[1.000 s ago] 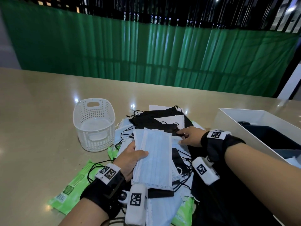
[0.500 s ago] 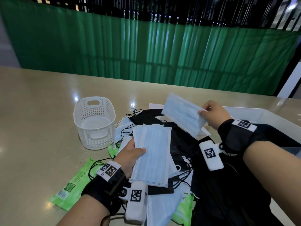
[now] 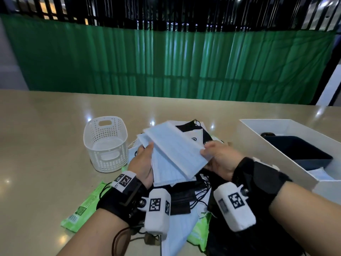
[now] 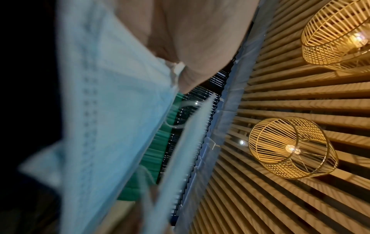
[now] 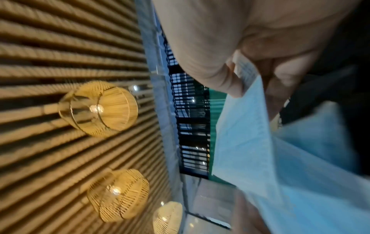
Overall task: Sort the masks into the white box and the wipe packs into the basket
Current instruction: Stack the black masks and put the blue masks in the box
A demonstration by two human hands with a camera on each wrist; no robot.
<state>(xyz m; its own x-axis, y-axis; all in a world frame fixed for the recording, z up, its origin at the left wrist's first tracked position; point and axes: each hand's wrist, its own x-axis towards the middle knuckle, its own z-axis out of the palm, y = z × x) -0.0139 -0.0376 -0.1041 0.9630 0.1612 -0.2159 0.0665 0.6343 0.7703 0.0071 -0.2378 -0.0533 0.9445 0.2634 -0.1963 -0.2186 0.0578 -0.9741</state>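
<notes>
My left hand point(image 3: 143, 164) holds a small stack of light-blue masks point(image 3: 164, 171) above the pile, thumb on top. My right hand point(image 3: 219, 159) pinches one more blue mask point(image 3: 177, 146) by its right end and lays it across that stack. In the left wrist view the blue masks point(image 4: 104, 110) fill the left side under my thumb point(image 4: 190, 47). The right wrist view shows thumb and finger pinching the mask point(image 5: 242, 134). Black masks point(image 3: 181, 199) and green wipe packs point(image 3: 84, 209) lie on the table below. The white basket point(image 3: 106, 143) stands left, the white box point(image 3: 287, 130) right.
The beige table point(image 3: 40, 145) stretches far to the left and back. A dark mask lies inside the box, a pale one at its near corner. A second green wipe pack point(image 3: 200, 232) pokes out near my wrists. A green curtain closes off the back.
My right hand picked a blue mask from the pile, lifted it toward the box side, then brought it back left onto the stack in my left hand, which rose slightly.
</notes>
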